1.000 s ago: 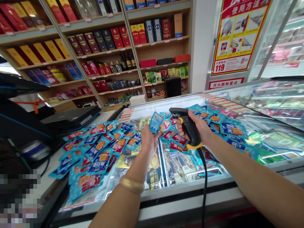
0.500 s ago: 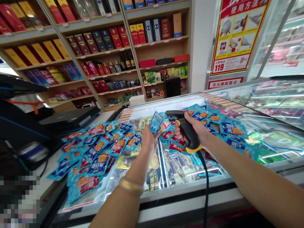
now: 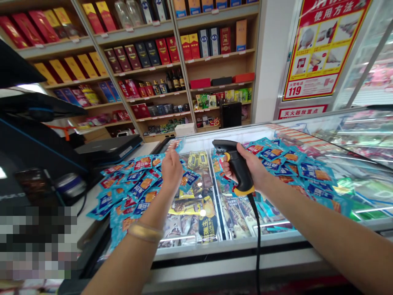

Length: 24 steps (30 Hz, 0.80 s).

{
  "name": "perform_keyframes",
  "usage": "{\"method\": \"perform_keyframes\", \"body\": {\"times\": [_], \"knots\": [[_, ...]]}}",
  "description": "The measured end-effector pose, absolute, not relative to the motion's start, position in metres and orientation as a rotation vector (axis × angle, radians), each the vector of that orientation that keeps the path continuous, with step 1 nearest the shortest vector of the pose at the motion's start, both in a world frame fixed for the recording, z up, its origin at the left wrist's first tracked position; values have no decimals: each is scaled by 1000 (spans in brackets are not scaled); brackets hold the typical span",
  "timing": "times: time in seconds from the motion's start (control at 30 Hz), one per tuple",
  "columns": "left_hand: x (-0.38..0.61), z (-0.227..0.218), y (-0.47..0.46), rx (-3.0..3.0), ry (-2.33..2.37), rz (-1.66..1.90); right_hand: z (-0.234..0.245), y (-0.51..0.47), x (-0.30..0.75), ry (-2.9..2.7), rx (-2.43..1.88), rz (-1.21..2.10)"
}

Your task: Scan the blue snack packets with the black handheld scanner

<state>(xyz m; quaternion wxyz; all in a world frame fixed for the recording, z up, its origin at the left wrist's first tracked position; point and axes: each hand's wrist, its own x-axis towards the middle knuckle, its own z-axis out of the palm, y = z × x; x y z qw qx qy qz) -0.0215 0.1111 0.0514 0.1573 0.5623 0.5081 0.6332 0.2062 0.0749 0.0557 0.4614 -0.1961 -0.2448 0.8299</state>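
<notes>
My left hand (image 3: pixel 171 170) is raised over the glass lid of a chest freezer (image 3: pixel 187 246), its fingers spread. A blue snack packet (image 3: pixel 179 144) shows just past the fingertips, and I cannot tell whether they pinch it. Below that hand lies a heap of blue snack packets (image 3: pixel 132 188) with orange windows. My right hand (image 3: pixel 245 166) is shut around the grip of a black and yellow barcode scanner (image 3: pixel 238 170), whose black cable (image 3: pixel 258 233) hangs down past the freezer's front. More blue packets (image 3: pixel 291 166) are spread on the lid to the right of it.
Under the glass lie packaged frozen foods (image 3: pixel 196 209). A laptop (image 3: pixel 107 149) sits on the white counter (image 3: pixel 92 213) at left. Wooden shelves (image 3: pixel 184 82) of boxed liquor stand behind, and a red and yellow poster (image 3: pixel 322 51) hangs at right.
My left hand has moved left, away from the scanner, and its packet now sits at the far fingertips. The view has swung slightly, and the scanner stays in my right hand.
</notes>
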Motion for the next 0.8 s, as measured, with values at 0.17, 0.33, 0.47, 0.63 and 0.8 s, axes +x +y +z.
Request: {"method": "perform_keyframes", "body": {"times": [0.17, 0.33, 0.47, 0.63, 0.8], "knots": [[-101, 58, 99, 2133, 2204, 1275, 60, 80, 145, -564, -454, 2179], [-129, 37, 83, 2139, 2550, 419, 45, 79, 98, -484, -549, 2263], [-128, 35, 83, 2166, 2554, 376, 34, 78, 93, -489, -552, 2279], [-122, 41, 80, 2194, 2589, 541, 38, 80, 111, -501, -542, 2226], [-91, 44, 77, 2320, 2469, 785, 54, 83, 150, -520, -458, 2177]]}}
